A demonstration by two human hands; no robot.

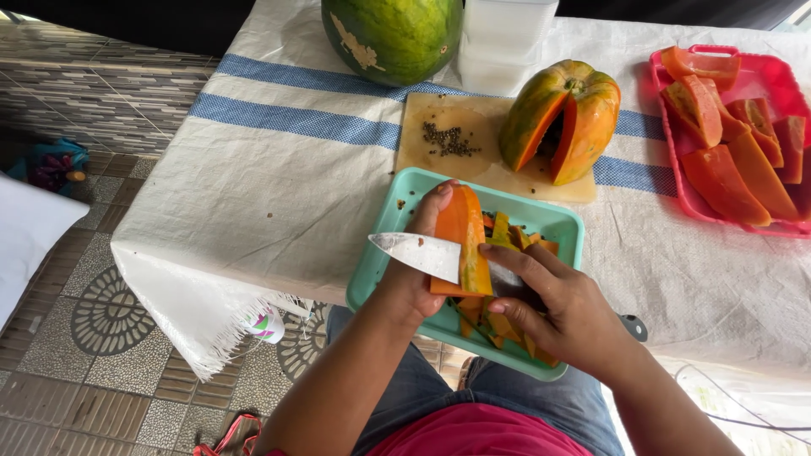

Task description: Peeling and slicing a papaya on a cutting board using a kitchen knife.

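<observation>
Papaya wedge under the knife, held over the teal tray

Your left hand (414,270) is closed around a long papaya wedge (466,241), thumb up near its tip, holding it upright just above the teal tray (378,253) where peel scraps (498,321) lie; your right hand (562,308) grips the knife (418,253), blade laid flat against the wedge's skin side. Judge the wedge as light, soft and wet, likely slippery where cut, so pinch it at the ends by the firmer skin, not the flesh. A half-cut papaya (562,118) sits on the cutting board (439,139) beyond
</observation>
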